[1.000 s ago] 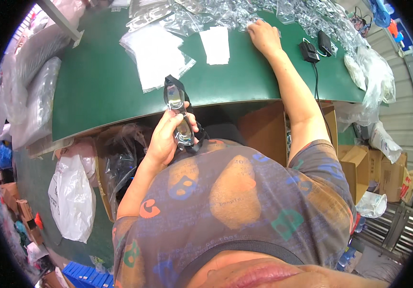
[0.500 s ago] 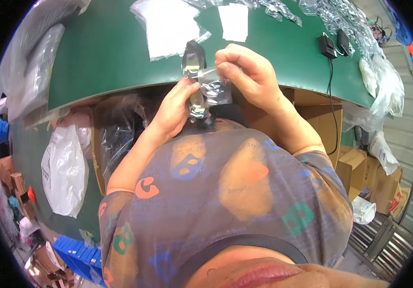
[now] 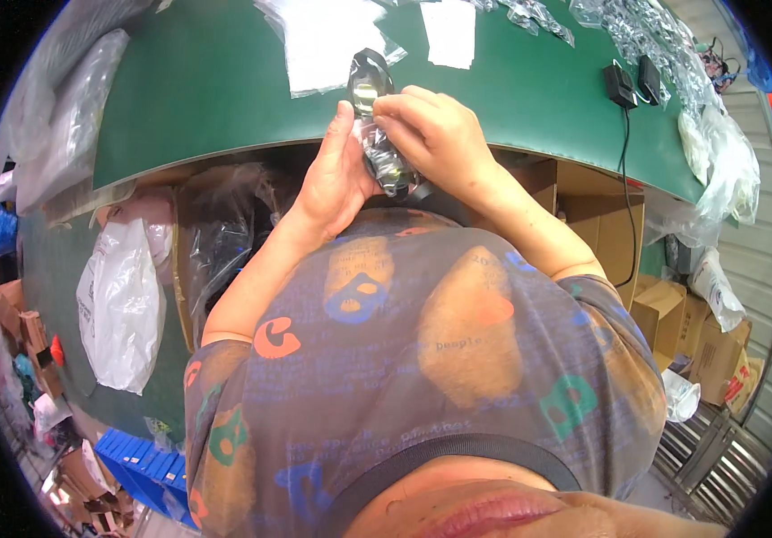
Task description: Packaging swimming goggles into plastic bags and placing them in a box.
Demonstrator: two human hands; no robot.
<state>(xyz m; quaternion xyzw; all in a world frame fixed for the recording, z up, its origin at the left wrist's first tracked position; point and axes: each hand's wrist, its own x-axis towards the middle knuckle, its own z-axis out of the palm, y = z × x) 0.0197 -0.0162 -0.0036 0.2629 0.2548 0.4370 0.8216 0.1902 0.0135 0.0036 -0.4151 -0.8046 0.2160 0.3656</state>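
Note:
A dark, glossy item with a black strap loop (image 3: 370,63) and shiny, pale parts stands up in front of my chest, at the table's near edge; its exact kind I cannot make out. My left hand (image 3: 336,179) supports it from the left, thumb stretched upward and fingers mostly hidden behind it. On the other side my right hand (image 3: 435,134) pinches the top of a small clear plastic bag (image 3: 384,157), its fingertips closed against the item. The bag lies over the item's lower part.
On the green table (image 3: 224,81) lie stacked clear bags (image 3: 327,45), white sheets (image 3: 449,34) and a black power adapter (image 3: 620,86) with a hanging cord. Crumpled clear wrapping (image 3: 623,27) covers the far right. Open cardboard boxes (image 3: 597,211) stand below the edge; a white bag (image 3: 121,309) lies left.
My right hand has moved left and in, bringing the clear bag from beside the item onto it. The left thumb has lifted off the item's front and now points up.

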